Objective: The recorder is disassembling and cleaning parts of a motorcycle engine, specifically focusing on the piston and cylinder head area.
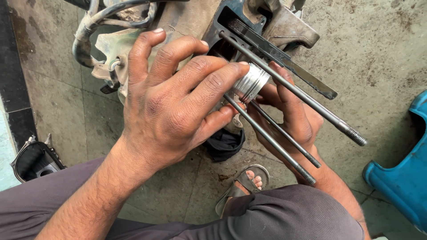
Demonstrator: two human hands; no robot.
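Observation:
My left hand (175, 95) reaches over an engine block (187, 22), its fingertips pressing on a shiny silver piston (251, 82) with ring grooves. My right hand (293, 113) comes up from below between long threaded steel studs (289, 86) and cups the piston from underneath. Both hands are smeared with grease. Three studs stick out of the engine toward me, their threaded ends free. A dark flat chain guide (293, 66) also juts from the block.
The engine rests on a stained concrete floor (382, 53). A dark cloth (224, 144) lies under it. My sandalled foot (249, 178) shows below. A blue plastic stool (407, 178) stands at the right. A black engine part (35, 160) lies at the left.

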